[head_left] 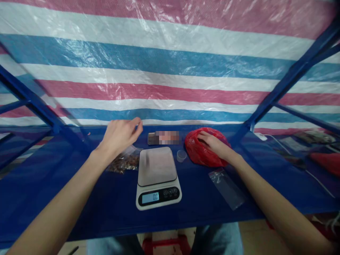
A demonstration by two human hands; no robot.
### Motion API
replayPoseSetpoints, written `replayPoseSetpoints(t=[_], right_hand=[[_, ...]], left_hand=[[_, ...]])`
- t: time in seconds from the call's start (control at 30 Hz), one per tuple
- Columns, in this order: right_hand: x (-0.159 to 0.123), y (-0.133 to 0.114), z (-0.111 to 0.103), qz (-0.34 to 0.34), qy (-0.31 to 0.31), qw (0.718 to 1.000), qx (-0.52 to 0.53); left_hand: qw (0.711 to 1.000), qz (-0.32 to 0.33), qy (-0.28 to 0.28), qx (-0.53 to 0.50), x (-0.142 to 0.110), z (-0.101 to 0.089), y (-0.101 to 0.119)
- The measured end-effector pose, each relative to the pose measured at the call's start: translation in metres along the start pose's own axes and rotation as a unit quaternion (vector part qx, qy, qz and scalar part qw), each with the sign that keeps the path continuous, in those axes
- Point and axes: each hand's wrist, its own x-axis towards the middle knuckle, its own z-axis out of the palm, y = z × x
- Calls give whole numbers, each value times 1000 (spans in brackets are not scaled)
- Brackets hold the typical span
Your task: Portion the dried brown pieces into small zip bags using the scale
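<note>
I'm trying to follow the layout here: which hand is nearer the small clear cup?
The right hand is nearer. It rests on the red plastic bag, just right of the small clear cup. The left hand is farther left, beyond the digital kitchen scale.

On my remote feed, the left hand (119,136) and right hand (215,145) show bare; pale blue denim jeans (217,241) sit along the bottom edge of my view.

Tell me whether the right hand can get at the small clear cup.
Likely yes: the right hand rests on the red plastic bag, and the small clear cup stands just past the bag's edge, nothing between them.
</note>
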Motion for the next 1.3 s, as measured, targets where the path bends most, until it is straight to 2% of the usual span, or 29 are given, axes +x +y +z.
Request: replayPoseSetpoints(t=[0.1, 0.17, 0.3, 0.43, 0.6, 0.83, 1.07, 1.3], right_hand=[[-1, 3, 4, 9, 10, 1000, 4], [-1, 5, 5, 5, 10, 1000, 10], [1, 6, 3, 2, 8, 1000, 13], [2, 7, 5, 9, 8, 1000, 25], [-2, 10, 11, 25, 20, 999, 39], [3, 4, 3, 14, 18, 999, 37], [1, 17, 17, 35, 31, 999, -24], [1, 23, 20, 51, 37, 998, -21]], left_hand=[[999, -37, -13, 5, -28, 30, -29], [998, -69, 9, 0, -42, 45, -41], [988, -102, 45, -105, -58, 61, -59], [971, -129, 60, -191, -65, 63, -72], [964, -142, 55, -216, -66, 68, -75], [964, -118, 65, -228, -65, 73, -74], [964, -107, 71, -233, -64, 73, -76], [963, -73, 91, -244, -64, 81, -82]])
